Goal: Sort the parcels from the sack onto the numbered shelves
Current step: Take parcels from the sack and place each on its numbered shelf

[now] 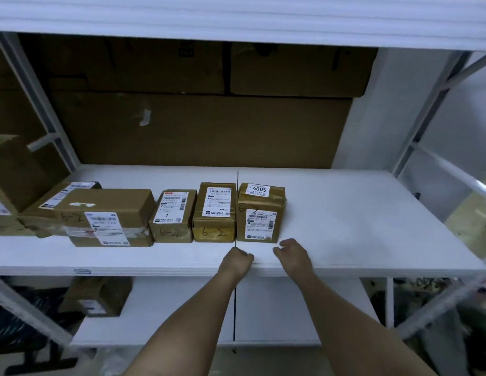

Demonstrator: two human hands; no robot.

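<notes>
1. now the shelf (345, 213), biggest thing here, stretches bare to the right of both grips.
2. five parcels show in its front row; the "4005" parcel (259, 213) stands just beyond the grips.
3. left grip (237, 260) clenched, empty; right grip (292, 252) loosely curled, empty: withdraw straight back.

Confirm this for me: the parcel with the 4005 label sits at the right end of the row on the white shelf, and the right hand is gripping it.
Not quite. The parcel with the 4005 label does sit at the right end of the row on the white shelf, but the right hand is not gripping it. In the head view that hand is just in front of the parcel, fingers loosely curled, holding nothing. The left hand holds nothing either.
</notes>
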